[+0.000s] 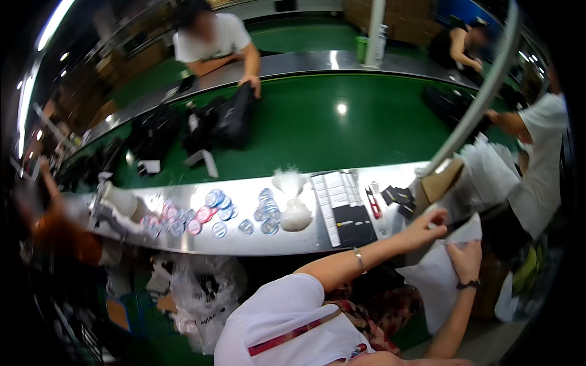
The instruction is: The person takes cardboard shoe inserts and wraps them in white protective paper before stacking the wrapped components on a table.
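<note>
A thin white sheet point(436, 277), perhaps a bag, is in hand but not laid down, gripped by the right hand's point(466, 261) closed fingers, the left hand point(428, 227) half-curled nearby, its hold unclear, just beyond the metal bench point(293, 243).

Best bit of print here is the dark lettering on the clear plastic bag point(194, 283) below the counter point(299, 244), bent by creases. Up top, the white label sheet point(330, 194) has rows of tiny print, way too small to read. Black sheet point(354, 229) beside it just shows little pale marks, honestly illegible.
</note>
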A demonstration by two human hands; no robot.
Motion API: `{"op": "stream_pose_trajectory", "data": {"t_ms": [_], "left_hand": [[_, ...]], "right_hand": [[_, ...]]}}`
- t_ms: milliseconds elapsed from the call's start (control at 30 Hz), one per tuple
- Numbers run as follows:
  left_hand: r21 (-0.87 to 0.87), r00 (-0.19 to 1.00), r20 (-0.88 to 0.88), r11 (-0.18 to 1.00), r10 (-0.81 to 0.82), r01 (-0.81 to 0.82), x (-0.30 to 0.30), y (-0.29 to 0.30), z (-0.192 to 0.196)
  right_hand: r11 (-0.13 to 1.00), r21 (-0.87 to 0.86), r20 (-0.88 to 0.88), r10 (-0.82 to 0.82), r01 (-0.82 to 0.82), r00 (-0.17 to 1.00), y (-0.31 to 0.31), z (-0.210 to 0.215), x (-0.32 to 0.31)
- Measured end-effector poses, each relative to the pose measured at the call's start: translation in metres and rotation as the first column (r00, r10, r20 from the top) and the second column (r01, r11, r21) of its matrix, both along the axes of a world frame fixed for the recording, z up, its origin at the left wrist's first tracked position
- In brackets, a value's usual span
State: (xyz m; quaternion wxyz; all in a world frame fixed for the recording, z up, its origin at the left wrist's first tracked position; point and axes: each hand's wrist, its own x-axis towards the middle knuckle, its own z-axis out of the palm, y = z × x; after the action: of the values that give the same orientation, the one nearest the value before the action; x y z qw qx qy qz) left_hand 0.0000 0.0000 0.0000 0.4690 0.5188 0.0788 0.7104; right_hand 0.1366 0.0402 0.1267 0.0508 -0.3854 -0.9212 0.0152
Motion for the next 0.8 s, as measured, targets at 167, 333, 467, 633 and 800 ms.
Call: {"op": "stream_pose_trajectory", "data": {"t_ms": [167,333,467,633,800], "left_hand": [[-0.003,0.443,-0.837,0.806,0.323,-0.593,-0.076,-0.138,-0.084],[0.010,0.580,-0.640,0.760,0.504,-0.650,-0.039,-0.097,-0.052],[-0.297,0.757,-0.437,0.717,0.485,-0.631,-0.021,-0.082,-0.069],[-0.649,0.882,-0.201,0.617,0.426,-0.446,-0.038,-0.066,-0.062],[-0.457,0.760,-0.447,0.610,0.471,-0.647,-0.014,-0.106,-0.034]], "right_hand": [[0.961,-0.250,-0.139,-0.157,0.118,0.978,-0.124,-0.186,-0.079],[0.990,0.108,-0.112,-0.074,0.086,0.991,-0.093,-0.135,-0.044],[0.993,0.071,-0.057,-0.087,0.091,0.995,-0.098,-0.123,-0.033],[0.991,0.061,-0.225,-0.106,0.123,0.969,-0.090,-0.127,-0.029],[0.901,0.218,-0.461,-0.244,0.375,0.854,-0.054,-0.129,-0.017]]}}
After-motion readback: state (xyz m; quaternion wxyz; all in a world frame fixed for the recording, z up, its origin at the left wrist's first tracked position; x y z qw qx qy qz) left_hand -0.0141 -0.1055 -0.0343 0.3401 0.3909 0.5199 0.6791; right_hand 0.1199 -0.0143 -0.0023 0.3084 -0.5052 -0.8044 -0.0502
